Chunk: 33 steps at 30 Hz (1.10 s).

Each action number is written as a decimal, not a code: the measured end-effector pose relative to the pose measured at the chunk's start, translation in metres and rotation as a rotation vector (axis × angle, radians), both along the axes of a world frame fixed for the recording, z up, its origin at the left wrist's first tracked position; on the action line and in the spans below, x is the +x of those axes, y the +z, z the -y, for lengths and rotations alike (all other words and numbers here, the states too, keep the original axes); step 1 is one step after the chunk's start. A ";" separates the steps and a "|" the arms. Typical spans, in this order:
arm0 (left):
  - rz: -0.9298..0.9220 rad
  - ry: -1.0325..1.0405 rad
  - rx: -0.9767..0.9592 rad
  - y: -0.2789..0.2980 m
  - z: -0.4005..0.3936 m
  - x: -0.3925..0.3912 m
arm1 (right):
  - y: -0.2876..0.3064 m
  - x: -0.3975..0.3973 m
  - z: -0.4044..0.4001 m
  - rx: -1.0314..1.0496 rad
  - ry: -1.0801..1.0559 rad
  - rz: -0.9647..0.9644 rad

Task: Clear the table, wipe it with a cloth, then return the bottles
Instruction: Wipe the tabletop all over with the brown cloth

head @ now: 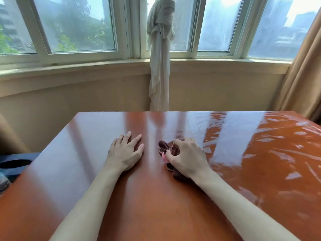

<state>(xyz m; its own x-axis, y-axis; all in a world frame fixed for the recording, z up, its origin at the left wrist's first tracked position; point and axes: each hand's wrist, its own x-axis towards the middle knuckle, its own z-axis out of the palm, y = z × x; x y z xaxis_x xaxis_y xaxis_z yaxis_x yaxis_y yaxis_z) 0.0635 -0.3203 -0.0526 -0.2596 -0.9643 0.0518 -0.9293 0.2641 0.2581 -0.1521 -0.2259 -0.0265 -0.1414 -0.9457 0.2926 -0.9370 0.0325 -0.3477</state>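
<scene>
A: Gripping the cloth [166, 148] — right hand [186, 158] has fingers curled over it, bunched dark brown wad pressed on the table [147, 197].

B: Where on the table?

A: Mid-surface, roughly centre, just beside the left hand [126, 152] but not touching it. Part of the cloth sticks out under the right wrist too.

B: Left hand state?

A: Flat, palm down, fingers straight and spread on the wood. Holds nothing.

B: Surface?

A: Glossy red-brown. Right of the cloth it carries crinkled clear plastic film [269, 153] with strong glare.

B: Beyond the table?

A: Past its far edge a knotted pale curtain [160, 49] hangs in front of the windows [69, 26]. Tan drape [302, 75] past the far right corner. Dark item [13, 165] off the left edge, can't identify.
</scene>
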 end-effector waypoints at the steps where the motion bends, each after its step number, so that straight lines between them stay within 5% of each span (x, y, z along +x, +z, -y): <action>1: 0.001 -0.006 0.002 0.001 -0.001 0.001 | -0.002 0.004 -0.021 -0.019 0.005 0.005; 7: 0.006 -0.014 -0.020 -0.003 0.001 0.002 | -0.006 0.007 -0.039 -0.028 -0.004 0.025; 22: -0.037 0.015 -0.086 -0.009 0.003 0.002 | 0.001 -0.037 0.274 -0.010 -0.191 0.083; 27: -0.050 0.021 -0.065 -0.006 0.001 0.001 | 0.002 -0.041 0.238 0.057 -0.114 0.085; 33: -0.025 0.002 -0.023 -0.004 0.000 0.001 | -0.002 -0.019 0.088 0.063 -0.015 0.068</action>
